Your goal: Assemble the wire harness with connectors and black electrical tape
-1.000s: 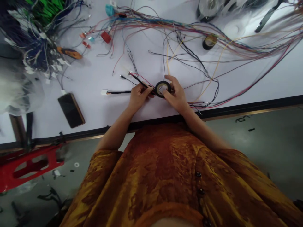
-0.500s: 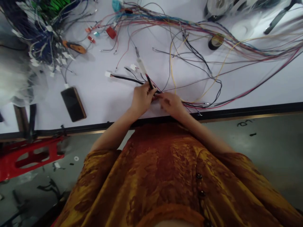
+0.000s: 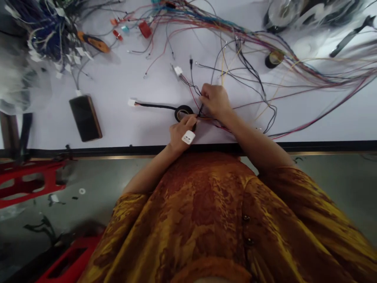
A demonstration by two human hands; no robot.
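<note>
My left hand (image 3: 180, 133) is closed on a wire bundle (image 3: 203, 117) near the table's front edge. A large white connector (image 3: 188, 136) lies across that hand by the thumb. Just behind the fingertips is a roll of black tape (image 3: 182, 111), partly covered by the hand. From there a black-sleeved cable (image 3: 157, 105) runs left to a small white connector (image 3: 132, 103). My right hand (image 3: 217, 101), to the right and slightly farther back, pinches a thin black strand at the bundle; wire or tape, I cannot tell. Another white connector (image 3: 178, 71) with thin wires points away beyond the hands.
Long coloured wires (image 3: 224, 29) stretch across the back and right. A second tape roll (image 3: 274, 59) sits among them. To the left lie a phone (image 3: 85, 118), an orange-handled tool (image 3: 93, 42) and a blue wire heap (image 3: 48, 37). A red stool (image 3: 32, 179) stands below the table edge.
My right hand has moved up and away from the left fingers. The large white connector, earlier pointing away from me, now lies over my left hand. The black tape roll has come into sight.
</note>
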